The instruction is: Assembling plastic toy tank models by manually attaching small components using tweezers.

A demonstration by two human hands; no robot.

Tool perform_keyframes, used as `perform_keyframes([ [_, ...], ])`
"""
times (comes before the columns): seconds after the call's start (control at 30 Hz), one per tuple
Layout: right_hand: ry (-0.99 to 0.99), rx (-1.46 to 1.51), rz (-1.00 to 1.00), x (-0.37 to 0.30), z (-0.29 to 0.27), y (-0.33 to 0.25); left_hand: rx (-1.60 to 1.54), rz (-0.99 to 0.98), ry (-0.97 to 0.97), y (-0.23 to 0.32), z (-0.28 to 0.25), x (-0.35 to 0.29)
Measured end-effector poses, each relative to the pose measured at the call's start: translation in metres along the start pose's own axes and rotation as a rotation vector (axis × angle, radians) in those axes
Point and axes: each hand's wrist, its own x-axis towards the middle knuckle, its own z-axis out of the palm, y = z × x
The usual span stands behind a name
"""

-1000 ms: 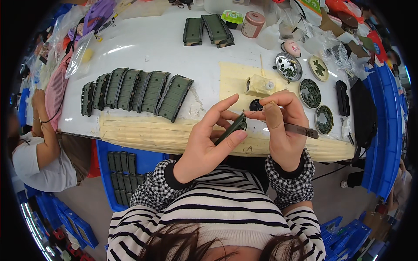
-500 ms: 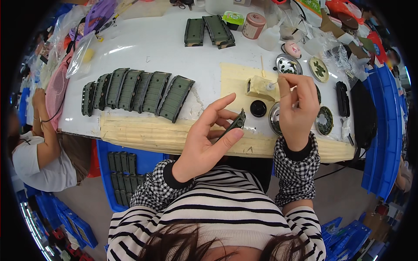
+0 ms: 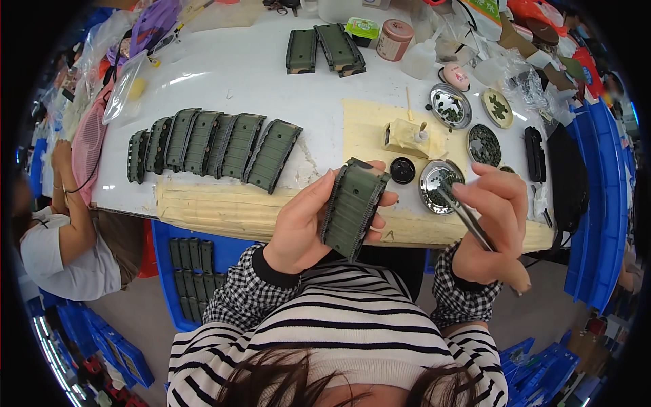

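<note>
The room is a cluttered work floor, its grey floor showing below a white table (image 3: 224, 81) that spans the view. The table's front edge carries a padded strip of cream tape (image 3: 230, 207); its far right is crowded with bags and containers. Blue crates (image 3: 600, 197) stand at the right end. At left sits another person (image 3: 64, 251) in a white top. A blue bin (image 3: 161, 264) under the front edge holds rows of green parts.

On the surface, curved green panels (image 3: 220, 142) stand in an overlapping row at left. The left hand (image 3: 305, 217) is partly curled, gripping one green panel (image 3: 356, 210) tilted just above the front edge. The right hand (image 3: 498, 210) has bent fingers closed on metal tweezers (image 3: 475, 227). These point into a round metal dish (image 3: 428, 180) of small dark green pieces; whether the tips pinch a piece cannot be told. A black round cup (image 3: 403, 170) stands beside the dish.
</note>
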Motion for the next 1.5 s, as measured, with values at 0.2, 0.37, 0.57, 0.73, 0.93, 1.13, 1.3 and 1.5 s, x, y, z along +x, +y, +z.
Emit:
perform_keyframes([
  [0.2,-0.296,0.141,0.049,0.008,-0.019,-0.013,-0.221,-0.118,-0.016,-0.001,0.001,0.0],
  [0.37,-0.337,0.097,0.012,0.01,-0.012,-0.017,-0.27,-0.159,-0.022,-0.002,0.0,0.0],
  [0.57,-0.377,0.131,-0.037,0.016,-0.014,-0.017,-0.319,-0.175,-0.063,-0.002,-0.001,-0.002],
  [0.73,-0.388,0.121,-0.052,0.018,-0.012,-0.017,-0.369,-0.186,-0.162,-0.005,-0.009,-0.001],
  [0.93,-0.4,0.119,-0.06,0.018,-0.012,-0.015,-0.365,-0.189,-0.151,-0.006,-0.01,-0.002],
  [1.13,-0.437,0.142,-0.106,0.02,-0.012,-0.014,-0.371,-0.199,-0.127,-0.006,-0.01,-0.003],
  [1.3,-0.449,0.136,-0.23,0.022,-0.011,-0.009,-0.315,-0.245,0.042,0.0,0.004,-0.004],
  [1.5,-0.442,0.096,-0.309,0.026,-0.01,-0.009,-0.307,-0.259,0.051,-0.001,0.003,-0.002],
])
